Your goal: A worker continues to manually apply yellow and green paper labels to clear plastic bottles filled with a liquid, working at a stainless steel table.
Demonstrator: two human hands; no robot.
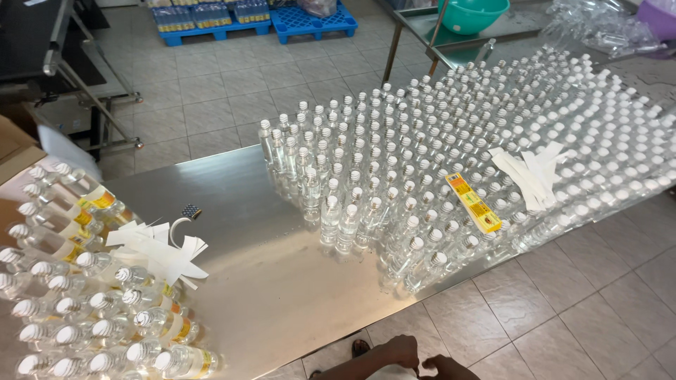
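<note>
My left hand (398,350) and my right hand (446,366) are at the bottom edge, below the near edge of the steel table (267,281). Their fingertips meet. Whether they pinch something small is unclear. On the table stands a dense block of small clear bottles (422,162) with white caps, upright and unlabelled. A yellow-orange label strip (473,203) and white backing strips (531,172) lie on top of them. At the left, labelled bottles (105,331) lie on their sides in a heap.
More white strips (158,250) and a small tape roll (184,218) lie beside the labelled heap. A teal basin (472,14) sits on a far steel stand, with clear plastic bags (598,28) to its right. Blue pallets (313,21) rest on the tiled floor, and a cardboard box (14,148) is at the left.
</note>
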